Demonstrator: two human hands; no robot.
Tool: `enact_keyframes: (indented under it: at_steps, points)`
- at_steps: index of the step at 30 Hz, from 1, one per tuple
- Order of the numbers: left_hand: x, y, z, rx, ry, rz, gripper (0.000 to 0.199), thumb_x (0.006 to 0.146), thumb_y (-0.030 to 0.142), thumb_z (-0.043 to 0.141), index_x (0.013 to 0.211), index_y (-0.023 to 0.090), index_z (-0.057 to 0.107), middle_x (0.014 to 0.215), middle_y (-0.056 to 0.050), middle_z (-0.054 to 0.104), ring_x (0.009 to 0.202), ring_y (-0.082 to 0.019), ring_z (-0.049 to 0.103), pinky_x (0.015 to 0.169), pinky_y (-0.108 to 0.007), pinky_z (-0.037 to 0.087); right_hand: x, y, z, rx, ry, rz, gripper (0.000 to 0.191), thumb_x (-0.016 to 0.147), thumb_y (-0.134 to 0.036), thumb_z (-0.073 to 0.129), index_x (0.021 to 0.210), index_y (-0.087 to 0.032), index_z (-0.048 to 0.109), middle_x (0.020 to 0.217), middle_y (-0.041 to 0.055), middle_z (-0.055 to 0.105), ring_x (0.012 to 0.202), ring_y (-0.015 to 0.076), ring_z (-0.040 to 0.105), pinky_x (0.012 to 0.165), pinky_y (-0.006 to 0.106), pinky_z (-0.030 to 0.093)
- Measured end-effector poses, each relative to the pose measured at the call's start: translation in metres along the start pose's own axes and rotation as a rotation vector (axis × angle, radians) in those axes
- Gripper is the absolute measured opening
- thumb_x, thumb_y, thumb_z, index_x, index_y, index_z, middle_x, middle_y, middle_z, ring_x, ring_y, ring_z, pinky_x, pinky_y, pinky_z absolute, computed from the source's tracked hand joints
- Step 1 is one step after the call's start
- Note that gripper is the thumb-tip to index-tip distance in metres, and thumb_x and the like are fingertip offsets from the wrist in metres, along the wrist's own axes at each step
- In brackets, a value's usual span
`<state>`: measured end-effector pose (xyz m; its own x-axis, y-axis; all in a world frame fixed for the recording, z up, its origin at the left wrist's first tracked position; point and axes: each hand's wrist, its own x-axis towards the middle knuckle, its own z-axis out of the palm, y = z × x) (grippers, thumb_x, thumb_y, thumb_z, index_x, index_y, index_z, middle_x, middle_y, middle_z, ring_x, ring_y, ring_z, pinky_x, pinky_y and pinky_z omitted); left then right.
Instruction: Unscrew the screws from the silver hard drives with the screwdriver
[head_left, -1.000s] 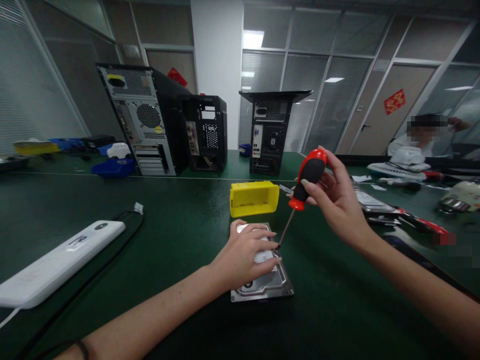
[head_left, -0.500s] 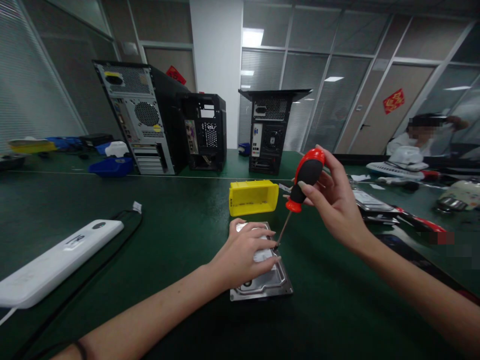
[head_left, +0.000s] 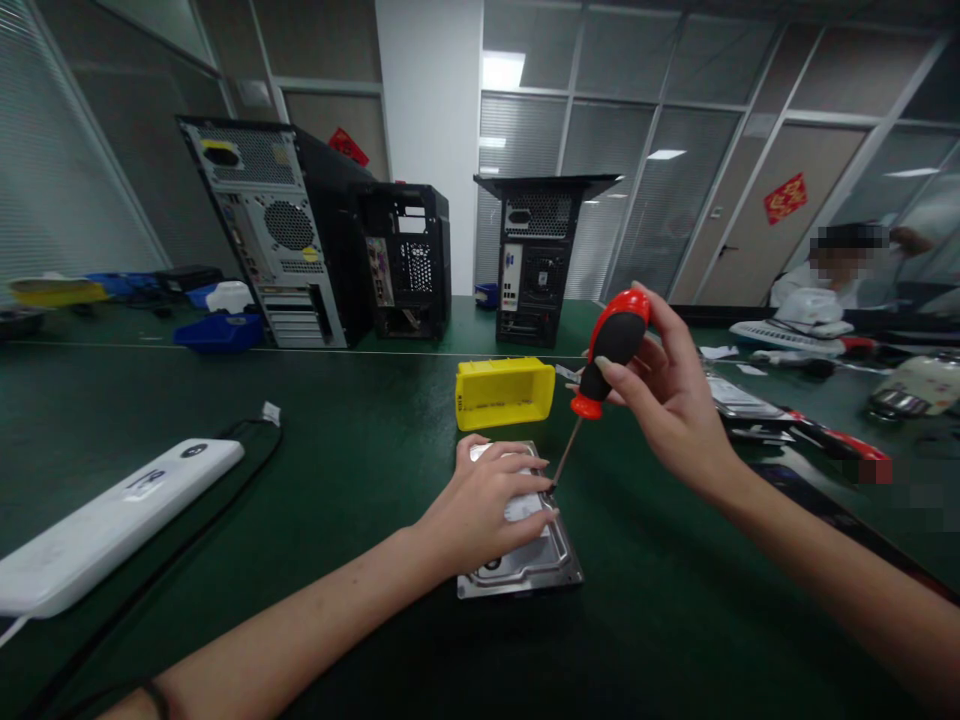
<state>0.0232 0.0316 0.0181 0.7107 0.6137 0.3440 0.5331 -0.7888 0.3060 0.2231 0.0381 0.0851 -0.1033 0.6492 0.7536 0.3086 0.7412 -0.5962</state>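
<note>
A silver hard drive (head_left: 525,575) lies flat on the green table (head_left: 360,440). Across its upper part rests my left hand (head_left: 491,500), fingers spread, with the fingertips near the drive's right edge. My right hand (head_left: 667,390) is closed round the red and black handle of a screwdriver (head_left: 618,335). The slanting shaft runs down to the drive's right edge, where the tip meets a small dark spot beside my left fingertips. Just behind the drive is a yellow bin (head_left: 505,393) with its open side facing me.
Computer cases (head_left: 334,230) stand at the back, another (head_left: 536,260) right of them. A white power strip (head_left: 127,510) with a black cable lies left. At right are more drives (head_left: 739,398) and red-handled tools (head_left: 840,440). A person (head_left: 832,270) is at the far right.
The whole view has shifted very slightly. Both hands, the screwdriver and the hard drive keep nearly the same positions relative to each other.
</note>
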Motion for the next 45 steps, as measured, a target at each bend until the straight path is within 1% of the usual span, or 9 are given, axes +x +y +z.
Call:
enact_keyframes:
  at_steps: [8,13,20,24,33,36,39,41,45]
  points:
    - [0.001,0.000,0.000,-0.009,-0.005,-0.002,0.028,0.088,0.043,0.050,0.111,0.031,0.061,0.125,0.001,0.057,0.121,-0.026,0.043,0.098,-0.052,0.018,0.000,-0.002,0.000,0.011,-0.008,0.002,0.061,0.084,-0.024,0.056,0.138,-0.036,0.030,0.112,0.0040,0.057,0.096,0.0203,0.059,0.084,0.038,0.052]
    - [0.001,0.001,-0.002,-0.003,-0.015,-0.007,0.029,0.089,0.044,0.049,0.111,0.030,0.061,0.125,0.001,0.057,0.121,-0.026,0.043,0.099,-0.052,0.018,0.001,-0.004,-0.001,-0.004,-0.025,-0.008,0.061,0.084,-0.025,0.056,0.138,-0.036,0.030,0.114,0.0044,0.057,0.099,0.0217,0.059,0.081,0.038,0.054]
    - [0.000,0.001,-0.002,0.001,-0.015,-0.007,0.029,0.089,0.044,0.049,0.111,0.030,0.062,0.125,0.001,0.057,0.121,-0.026,0.043,0.098,-0.052,0.020,0.000,-0.005,0.000,0.002,-0.015,-0.007,0.061,0.084,-0.024,0.056,0.138,-0.036,0.031,0.114,0.0044,0.058,0.101,0.0221,0.060,0.084,0.040,0.053]
    - [0.001,0.000,-0.001,0.002,-0.005,0.000,0.028,0.088,0.043,0.050,0.110,0.030,0.062,0.125,0.000,0.057,0.121,-0.026,0.044,0.098,-0.052,0.020,0.000,-0.005,0.001,-0.002,-0.006,0.002,0.061,0.084,-0.024,0.056,0.138,-0.035,0.030,0.112,0.0037,0.059,0.097,0.0208,0.061,0.085,0.040,0.053]
    - [0.000,0.000,0.000,-0.011,-0.003,0.001,0.028,0.089,0.043,0.049,0.110,0.030,0.062,0.124,0.000,0.058,0.120,-0.026,0.043,0.098,-0.053,0.018,0.000,-0.004,0.002,0.013,0.000,-0.031,0.060,0.083,-0.023,0.057,0.136,-0.036,0.032,0.119,0.0024,0.057,0.105,0.0193,0.058,0.092,0.037,0.049]
    - [0.001,0.000,0.000,-0.006,0.000,0.001,0.027,0.088,0.043,0.050,0.109,0.030,0.063,0.124,0.000,0.058,0.120,-0.027,0.043,0.098,-0.052,0.019,0.000,-0.005,0.003,0.038,0.015,-0.009,0.048,0.082,-0.024,0.060,0.127,-0.030,0.044,0.120,0.0037,0.057,0.108,0.0191,0.057,0.095,0.036,0.047]
    - [0.000,0.001,-0.001,0.002,-0.002,0.005,0.027,0.088,0.043,0.050,0.109,0.030,0.063,0.125,0.000,0.058,0.120,-0.027,0.043,0.098,-0.052,0.019,-0.001,-0.007,0.003,0.040,-0.008,0.043,0.031,0.082,-0.026,0.059,0.113,-0.024,0.055,0.114,0.0056,0.060,0.105,0.0194,0.058,0.093,0.036,0.048]
    - [0.000,0.001,-0.001,0.009,-0.005,0.010,0.028,0.089,0.043,0.049,0.109,0.031,0.063,0.125,0.000,0.057,0.120,-0.027,0.043,0.098,-0.052,0.019,-0.001,-0.009,0.003,0.046,-0.021,0.052,0.027,0.082,-0.028,0.059,0.109,-0.023,0.056,0.111,0.0054,0.061,0.102,0.0189,0.059,0.092,0.036,0.049]
    - [0.000,0.001,-0.002,0.016,-0.005,0.017,0.028,0.089,0.043,0.048,0.110,0.031,0.062,0.124,0.000,0.058,0.121,-0.026,0.042,0.098,-0.052,0.020,-0.003,-0.011,0.005,0.061,-0.016,0.060,0.026,0.082,-0.030,0.059,0.107,-0.023,0.055,0.107,0.0049,0.061,0.099,0.0185,0.060,0.091,0.037,0.050]
